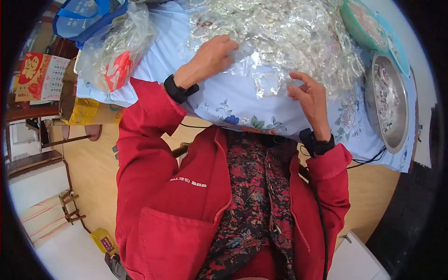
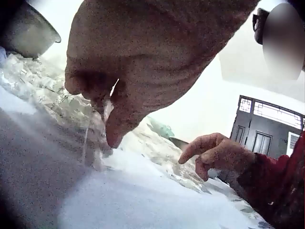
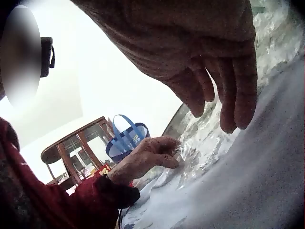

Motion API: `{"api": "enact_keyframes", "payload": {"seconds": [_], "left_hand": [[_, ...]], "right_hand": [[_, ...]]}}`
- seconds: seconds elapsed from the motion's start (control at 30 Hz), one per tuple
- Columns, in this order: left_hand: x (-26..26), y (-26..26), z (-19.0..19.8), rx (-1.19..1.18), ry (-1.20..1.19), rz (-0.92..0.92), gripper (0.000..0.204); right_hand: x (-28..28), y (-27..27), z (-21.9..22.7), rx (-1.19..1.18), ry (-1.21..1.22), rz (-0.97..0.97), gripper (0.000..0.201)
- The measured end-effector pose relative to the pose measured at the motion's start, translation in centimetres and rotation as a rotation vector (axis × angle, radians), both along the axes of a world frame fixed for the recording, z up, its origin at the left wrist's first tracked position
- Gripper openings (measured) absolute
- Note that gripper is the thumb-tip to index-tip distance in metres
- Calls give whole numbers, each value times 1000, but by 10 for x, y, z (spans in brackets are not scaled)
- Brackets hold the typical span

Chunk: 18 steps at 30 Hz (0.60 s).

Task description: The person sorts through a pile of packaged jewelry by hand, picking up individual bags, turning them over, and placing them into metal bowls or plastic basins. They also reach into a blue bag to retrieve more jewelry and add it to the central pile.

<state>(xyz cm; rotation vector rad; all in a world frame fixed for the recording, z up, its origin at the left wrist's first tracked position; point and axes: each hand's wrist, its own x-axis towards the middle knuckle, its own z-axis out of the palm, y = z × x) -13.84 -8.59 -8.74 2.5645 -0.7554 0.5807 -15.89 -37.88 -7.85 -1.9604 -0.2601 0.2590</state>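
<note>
A wide heap of small clear plastic packets (image 1: pixel 289 32) covers the far part of the table. My left hand (image 1: pixel 212 57) is at the near left edge of this heap. In the left wrist view its thumb and fingers pinch a clear plastic packet (image 2: pixel 93 143), which hangs toward the cloth. My right hand (image 1: pixel 309 98) hovers at the heap's near right side, fingers loosely bent and parted, with nothing between them. Beside its fingertips a flat clear packet (image 1: pixel 270 84) with small shiny contents lies on the cloth.
A blue floral tablecloth (image 1: pixel 242 109) covers the table. To the right stand a steel basin (image 1: pixel 405 112), a green basin (image 1: pixel 350 23) and a light blue basin (image 1: pixel 405 63). A clear plastic bag (image 1: pixel 133 42) and a blue tote bag (image 1: pixel 77 25) stand on the left.
</note>
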Motion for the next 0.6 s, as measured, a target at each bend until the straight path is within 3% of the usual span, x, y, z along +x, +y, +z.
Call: {"api": "enact_keyframes", "payload": {"seconds": [0.1,0.23,0.3,0.33,0.43,0.5,0.57,0.6], "left_hand": [[0,3,5,-240,281,24,19],[10,26,15,-319,200,58,16],[17,45,24,-435,139,356,16],[19,44,31,-434,140,357,16],[24,35,47,-364,-369,377,26],[10,14,29,-364,-59,259,19],[-4,-22,6,-371,215,-1,26],[-11,-43,-4,-275,195,-28,26]], "right_hand": [[0,-3,-1,-7,-13,-2,33],[-4,-5,-7,-90,-105,49,34],[-5,-2,-9,-230,-269,130,36],[-6,1,-10,-228,-267,131,36],[-6,8,-13,-252,-595,145,39],[-4,9,-14,-269,-559,147,39],[-3,8,-14,-306,-488,163,39],[-4,8,-14,-310,-489,165,39]]}}
